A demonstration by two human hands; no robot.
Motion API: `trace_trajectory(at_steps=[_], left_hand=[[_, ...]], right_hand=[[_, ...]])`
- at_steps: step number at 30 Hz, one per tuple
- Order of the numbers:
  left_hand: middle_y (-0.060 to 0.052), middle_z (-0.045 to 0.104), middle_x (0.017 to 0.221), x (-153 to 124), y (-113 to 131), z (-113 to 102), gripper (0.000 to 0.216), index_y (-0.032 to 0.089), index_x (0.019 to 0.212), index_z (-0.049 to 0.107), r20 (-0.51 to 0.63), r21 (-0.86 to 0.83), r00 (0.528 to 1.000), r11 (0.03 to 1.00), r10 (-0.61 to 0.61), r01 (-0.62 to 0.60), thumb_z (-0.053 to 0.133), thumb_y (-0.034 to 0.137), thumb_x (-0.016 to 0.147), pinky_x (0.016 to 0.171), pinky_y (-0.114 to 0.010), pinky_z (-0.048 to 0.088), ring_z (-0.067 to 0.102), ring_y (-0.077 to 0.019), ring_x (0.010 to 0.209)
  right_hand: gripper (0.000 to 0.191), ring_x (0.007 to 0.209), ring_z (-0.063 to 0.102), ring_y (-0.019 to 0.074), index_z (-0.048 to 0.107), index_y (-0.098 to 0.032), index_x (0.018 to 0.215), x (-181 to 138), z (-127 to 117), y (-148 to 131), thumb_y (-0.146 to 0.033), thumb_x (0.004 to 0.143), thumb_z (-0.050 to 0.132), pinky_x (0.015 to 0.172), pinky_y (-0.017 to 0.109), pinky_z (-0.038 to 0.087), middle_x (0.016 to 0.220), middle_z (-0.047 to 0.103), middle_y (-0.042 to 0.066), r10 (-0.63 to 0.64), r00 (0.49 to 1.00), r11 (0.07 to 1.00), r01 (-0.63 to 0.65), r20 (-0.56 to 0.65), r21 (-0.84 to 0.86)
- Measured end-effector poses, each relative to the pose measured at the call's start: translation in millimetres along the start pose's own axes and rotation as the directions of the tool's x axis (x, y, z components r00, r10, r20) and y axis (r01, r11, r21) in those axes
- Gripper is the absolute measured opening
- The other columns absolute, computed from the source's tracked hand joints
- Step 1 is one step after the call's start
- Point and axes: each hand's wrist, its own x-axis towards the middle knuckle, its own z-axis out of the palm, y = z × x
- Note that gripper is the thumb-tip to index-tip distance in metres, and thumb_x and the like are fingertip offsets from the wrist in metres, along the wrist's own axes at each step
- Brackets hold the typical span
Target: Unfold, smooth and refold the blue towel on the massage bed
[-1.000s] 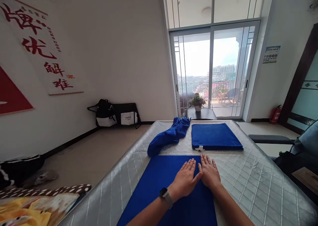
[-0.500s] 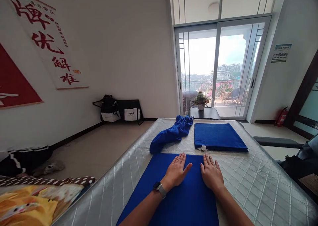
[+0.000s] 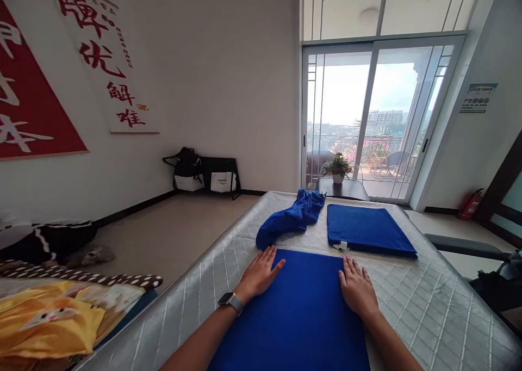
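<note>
A smooth blue cloth point(image 3: 302, 305) lies flat in front of me on a silvery quilted mattress point(image 3: 411, 300). My left hand point(image 3: 258, 276) rests palm down on its far left corner, fingers stretched out and thumb apart; a watch is on that wrist. On the right edge near the far corner lies my right hand point(image 3: 359, 288), also flat with fingers extended. Beyond them, a crumpled blue cloth point(image 3: 291, 217) sits at the far left. To its right is a neatly folded blue cloth point(image 3: 369, 229) with a white tag point(image 3: 341, 246) at its near edge.
A small table point(image 3: 346, 190) with a potted plant point(image 3: 338, 167) stands past the mattress, before glass sliding doors. At left are a yellow patterned fabric point(image 3: 53, 322) and dark clothing point(image 3: 61, 240). A dark bench point(image 3: 465, 245) is on the right.
My left hand has slid left across the blue cloth to its far left corner. My right hand stays by the right edge. The view has turned slightly left.
</note>
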Motion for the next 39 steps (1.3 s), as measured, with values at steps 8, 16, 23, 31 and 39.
trace_trajectory(at_steps=[8,16,23,31,39], left_hand=[[-0.015,0.029,0.165,1,-4,3,0.088,0.008,0.156,0.031,-0.025,-0.032,1.000,0.999,0.015,-0.016,0.015,0.071,0.097,0.125,-0.044,0.018,0.024,-0.0262,0.153],[-0.014,0.031,0.164,1,-10,10,0.085,0.011,0.157,0.032,-0.095,-0.060,0.995,0.997,0.040,-0.046,0.016,0.070,0.097,0.124,-0.045,0.019,0.026,-0.0275,0.153],[-0.016,0.033,0.163,0,-6,8,0.090,0.008,0.155,0.034,-0.090,-0.087,0.996,0.996,0.017,-0.025,0.016,0.072,0.096,0.125,-0.046,0.018,0.025,-0.0293,0.153],[-0.017,0.032,0.163,3,-25,2,0.091,0.007,0.155,0.035,-0.043,-0.121,0.998,0.991,0.047,-0.052,0.018,0.073,0.095,0.125,-0.046,0.018,0.025,-0.0292,0.153],[-0.016,0.043,0.158,6,-37,11,0.087,0.011,0.152,0.041,-0.134,-0.134,0.990,0.990,0.034,-0.052,0.019,0.073,0.096,0.123,-0.047,0.022,0.034,-0.0311,0.149]], right_hand=[[0.066,0.155,0.010,0.0173,0.020,-0.016,0.161,3,6,3,-0.042,0.101,0.015,0.125,0.043,0.006,0.167,0.017,0.000,-0.005,1.000,1.000,0.004,-0.017,-0.022],[0.065,0.154,0.011,0.0159,0.019,-0.018,0.161,5,8,4,-0.043,0.101,0.015,0.125,0.041,0.007,0.167,0.015,-0.001,-0.003,1.000,0.998,0.001,-0.026,-0.066],[0.064,0.154,0.011,0.0133,0.018,-0.018,0.161,1,3,2,-0.042,0.102,0.014,0.125,0.039,0.008,0.167,0.016,-0.001,0.007,1.000,0.998,-0.008,-0.015,-0.060],[0.062,0.154,0.013,0.0125,0.017,-0.018,0.161,-6,-12,-8,-0.040,0.102,0.015,0.124,0.038,0.009,0.167,0.018,0.000,0.033,0.999,0.997,-0.032,0.003,-0.066],[0.062,0.153,0.015,0.0148,0.018,-0.017,0.161,-7,-14,-13,-0.039,0.103,0.014,0.123,0.038,0.011,0.167,0.019,0.001,0.049,0.999,0.991,-0.047,0.011,-0.123]])
